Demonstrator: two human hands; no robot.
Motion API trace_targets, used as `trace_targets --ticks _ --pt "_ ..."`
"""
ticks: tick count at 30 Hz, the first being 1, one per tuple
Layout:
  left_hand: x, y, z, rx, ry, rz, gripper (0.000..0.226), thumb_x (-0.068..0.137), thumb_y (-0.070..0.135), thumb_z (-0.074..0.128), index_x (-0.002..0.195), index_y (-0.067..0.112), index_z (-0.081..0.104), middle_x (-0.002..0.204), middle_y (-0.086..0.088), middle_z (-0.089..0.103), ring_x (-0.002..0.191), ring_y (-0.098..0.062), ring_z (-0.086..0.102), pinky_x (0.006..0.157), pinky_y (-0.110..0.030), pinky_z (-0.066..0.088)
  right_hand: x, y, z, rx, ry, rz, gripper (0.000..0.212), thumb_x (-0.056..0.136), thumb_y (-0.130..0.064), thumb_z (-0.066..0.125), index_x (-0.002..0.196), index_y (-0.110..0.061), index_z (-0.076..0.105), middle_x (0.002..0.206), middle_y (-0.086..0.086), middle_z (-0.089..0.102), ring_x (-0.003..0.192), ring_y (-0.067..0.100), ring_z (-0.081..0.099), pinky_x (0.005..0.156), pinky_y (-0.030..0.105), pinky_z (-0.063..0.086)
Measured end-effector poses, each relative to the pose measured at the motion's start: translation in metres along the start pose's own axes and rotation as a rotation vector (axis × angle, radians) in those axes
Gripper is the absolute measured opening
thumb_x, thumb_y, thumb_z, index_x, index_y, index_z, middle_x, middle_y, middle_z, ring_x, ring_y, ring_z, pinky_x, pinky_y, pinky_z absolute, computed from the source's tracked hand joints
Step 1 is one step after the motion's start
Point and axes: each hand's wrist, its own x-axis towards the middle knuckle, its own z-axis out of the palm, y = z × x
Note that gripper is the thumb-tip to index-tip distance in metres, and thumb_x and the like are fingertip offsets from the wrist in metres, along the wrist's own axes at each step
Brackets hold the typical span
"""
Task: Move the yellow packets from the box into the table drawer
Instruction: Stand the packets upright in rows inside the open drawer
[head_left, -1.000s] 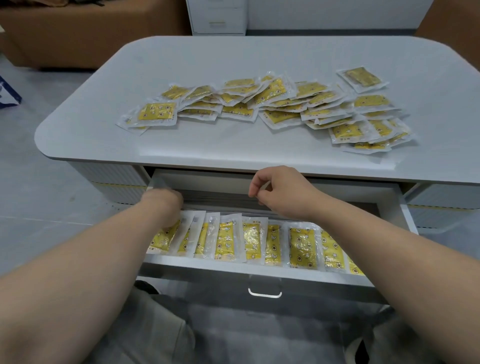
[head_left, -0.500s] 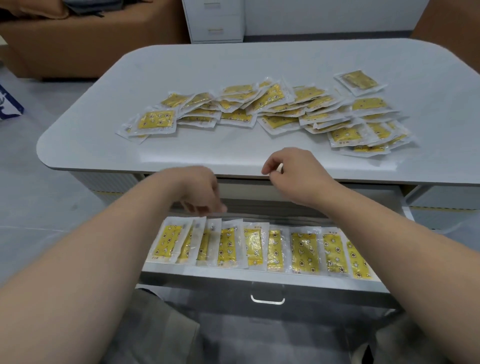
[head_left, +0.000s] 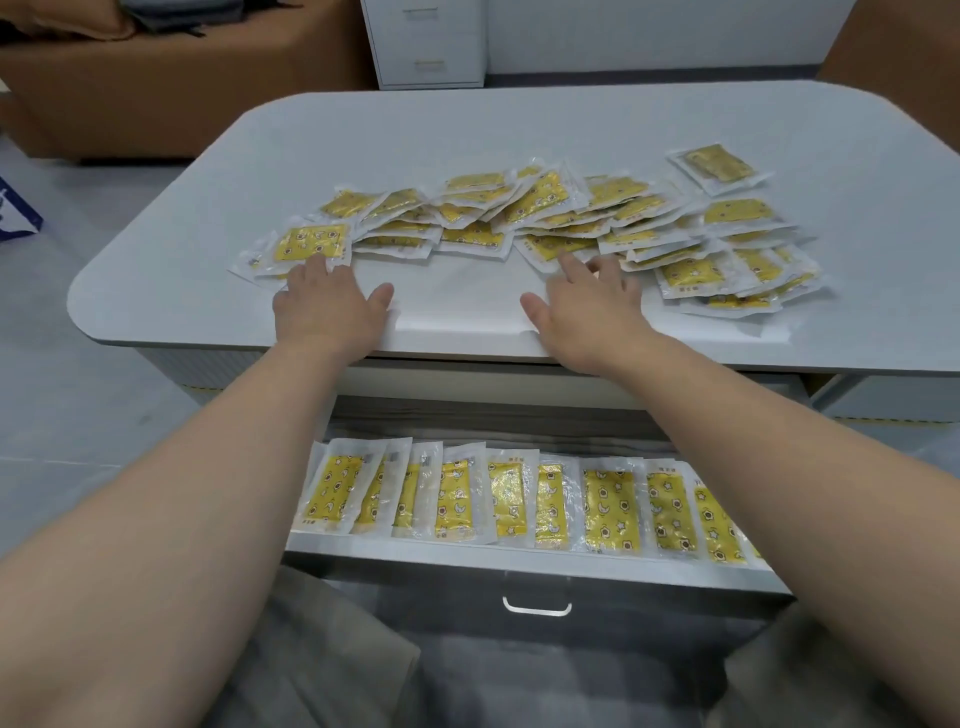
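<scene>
Several yellow packets in clear wrappers lie scattered across the white table (head_left: 467, 130). My left hand (head_left: 327, 304) lies flat on the tabletop, its fingertips touching the leftmost packet (head_left: 310, 243). My right hand (head_left: 587, 301) is spread open, its fingers reaching onto a packet (head_left: 558, 245) near the middle of the pile. Below the table edge the drawer (head_left: 519, 564) stands pulled out, with a neat row of yellow packets (head_left: 511, 499) lined up inside. No box is in view.
A white filing cabinet (head_left: 426, 41) stands behind the table, with a brown sofa (head_left: 171, 88) at the back left. The drawer's metal handle (head_left: 536, 607) faces me above my knees. Grey floor lies to the left.
Both hands have risen from the drawer and now reach onto the tabletop, opening flat against the packets. The view has tilted up a little.
</scene>
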Motion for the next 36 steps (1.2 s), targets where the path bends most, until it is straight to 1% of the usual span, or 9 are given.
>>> trace_targets --ticks 6,12,16,18,20,23,26,32,36 --pt "0.011 0.001 0.006 -0.002 -0.102 0.007 0.080 0.098 0.068 0.023 0.155 0.012 0.031 0.167 -0.010 0.003 0.152 -0.035 0.000 0.120 -0.054 0.016 0.012 0.003 0.000 0.003 -0.046 0.014 0.061 0.106 -0.050 0.018 0.154 -0.015 0.035 0.166 -0.001 0.019 0.147 0.036 0.015 0.116 0.055 0.017" --pt "0.014 0.010 0.007 0.037 -0.097 -0.002 0.081 0.100 0.063 0.022 0.153 0.002 0.031 0.160 -0.013 0.029 0.151 -0.034 0.012 0.120 -0.053 0.015 -0.003 0.004 -0.004 0.081 0.028 -0.068 0.046 0.107 -0.043 0.023 0.114 -0.013 0.058 0.129 -0.002 0.050 0.127 0.036 0.040 0.104 0.050 0.033" --pt "-0.004 0.029 -0.008 0.228 -0.013 0.127 0.066 0.101 0.055 0.028 0.114 0.002 0.066 0.120 -0.019 0.060 0.119 -0.037 0.051 0.105 -0.048 0.037 -0.034 0.004 -0.013 0.325 0.125 -0.142 0.041 0.106 -0.032 0.043 0.136 -0.010 0.061 0.142 0.003 0.056 0.135 0.024 0.046 0.112 0.034 0.033" --pt "-0.023 0.041 -0.015 0.180 0.021 0.211 0.057 0.102 0.049 0.031 0.087 0.005 0.065 0.099 -0.014 0.056 0.089 -0.033 0.056 0.087 -0.042 0.045 -0.052 0.005 -0.015 0.417 0.186 -0.132 0.036 0.103 -0.026 0.050 0.133 -0.012 0.065 0.137 0.002 0.062 0.127 0.016 0.054 0.104 0.026 0.037" --pt "-0.043 0.048 -0.016 0.070 -0.005 0.272 0.051 0.102 0.045 0.036 0.078 0.006 0.059 0.100 -0.011 0.050 0.081 -0.031 0.055 0.078 -0.039 0.047 -0.064 0.006 -0.012 0.525 0.228 -0.077 0.029 0.101 -0.024 0.053 0.121 -0.017 0.073 0.120 -0.004 0.069 0.106 0.010 0.061 0.088 0.019 0.043" --pt "-0.068 0.053 -0.015 0.067 0.011 0.454 0.036 0.102 0.037 0.040 0.106 0.008 0.060 0.108 -0.012 0.051 0.091 -0.032 0.056 0.079 -0.043 0.051 -0.073 0.008 -0.007 0.697 0.257 0.027 0.022 0.099 -0.023 0.055 0.104 -0.021 0.076 0.093 -0.011 0.069 0.081 0.003 0.059 0.068 0.017 0.042" --pt "-0.082 0.058 -0.015 0.115 0.056 0.576 0.035 0.103 0.030 0.042 0.135 0.018 0.044 0.110 -0.010 0.060 0.098 -0.031 0.054 0.076 -0.040 0.045 -0.076 0.008 -0.007 0.828 0.289 0.109 0.013 0.098 -0.028 0.057 0.099 -0.022 0.069 0.089 -0.010 0.066 0.082 0.006 0.060 0.069 0.022 0.045" --pt "-0.073 0.054 -0.020 0.117 0.011 0.509 0.056 0.090 0.005 0.051 0.143 0.023 0.043 0.119 -0.007 0.063 0.112 -0.029 0.049 0.086 -0.040 0.044 -0.071 0.005 -0.009 1.045 0.274 0.333 0.024 0.098 -0.044 0.058 0.105 -0.021 0.056 0.088 -0.008 0.056 0.078 0.009 0.055 0.063 0.025 0.041" --pt "-0.056 0.042 -0.016 -0.055 -0.096 0.414 0.053 0.093 0.006 0.048 0.140 0.029 0.050 0.139 0.000 0.053 0.129 -0.028 0.042 0.101 -0.046 0.043 -0.071 0.009 -0.006 1.042 0.222 0.391 0.024 0.090 -0.020 0.071 0.107 -0.021 0.054 0.078 -0.003 0.051 0.068 0.015 0.052 0.060 0.029 0.045"
